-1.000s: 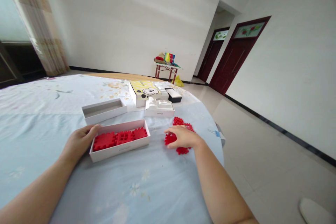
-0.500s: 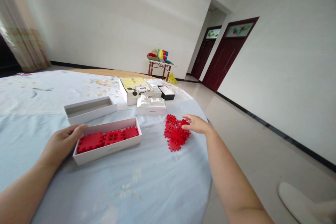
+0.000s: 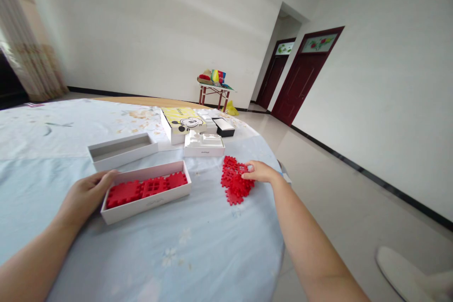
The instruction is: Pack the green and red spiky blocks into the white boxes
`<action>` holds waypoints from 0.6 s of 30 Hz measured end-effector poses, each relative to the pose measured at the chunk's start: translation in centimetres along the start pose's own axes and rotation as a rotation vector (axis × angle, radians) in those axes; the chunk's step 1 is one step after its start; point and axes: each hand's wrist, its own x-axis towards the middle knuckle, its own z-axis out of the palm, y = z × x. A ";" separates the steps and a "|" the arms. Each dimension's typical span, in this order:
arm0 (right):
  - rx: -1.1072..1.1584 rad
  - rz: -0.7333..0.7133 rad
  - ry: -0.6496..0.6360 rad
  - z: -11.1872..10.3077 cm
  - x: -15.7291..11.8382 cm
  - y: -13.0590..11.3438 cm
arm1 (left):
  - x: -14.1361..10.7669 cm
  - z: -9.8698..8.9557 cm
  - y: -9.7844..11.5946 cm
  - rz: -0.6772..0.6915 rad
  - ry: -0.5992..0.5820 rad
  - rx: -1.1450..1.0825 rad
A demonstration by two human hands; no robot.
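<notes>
My left hand (image 3: 85, 194) grips the left end of a long white box (image 3: 148, 206), thumb over its rim. Inside the box lie red interlocking plastic pieces (image 3: 154, 187) with toothed edges, one with a window-like cutout. To the right, a loose pile of similar red pieces (image 3: 233, 184) rests on the cloth. My right hand (image 3: 261, 171) is at the right side of this pile, thumb and fingers closed around the edge of one red piece. The fingertips are partly hidden among the pieces.
A grey-lined box lid (image 3: 120, 151) lies behind the long box. Further back stand a yellow-and-white cartoon box (image 3: 184, 121), a white box with white packing (image 3: 204, 150) and a black-and-white box (image 3: 224, 127). The round table's edge curves past my right forearm.
My right hand has moved slightly left onto the pile, and its fingers have closed on a red piece. My left hand still holds the box, and the view has tilted slightly.
</notes>
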 end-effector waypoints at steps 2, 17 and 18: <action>0.024 -0.047 -0.027 -0.1 0.0 -0.2 | 0.0 0.0 -0.1 0.007 0.001 -0.001; 0.213 -0.253 -0.186 0.0 -1.3 -1.9 | 0.0 0.1 -0.3 0.048 0.007 -0.002; 0.200 -0.252 -0.182 0.1 -1.3 -1.9 | -0.1 0.1 -0.2 0.046 0.009 -0.002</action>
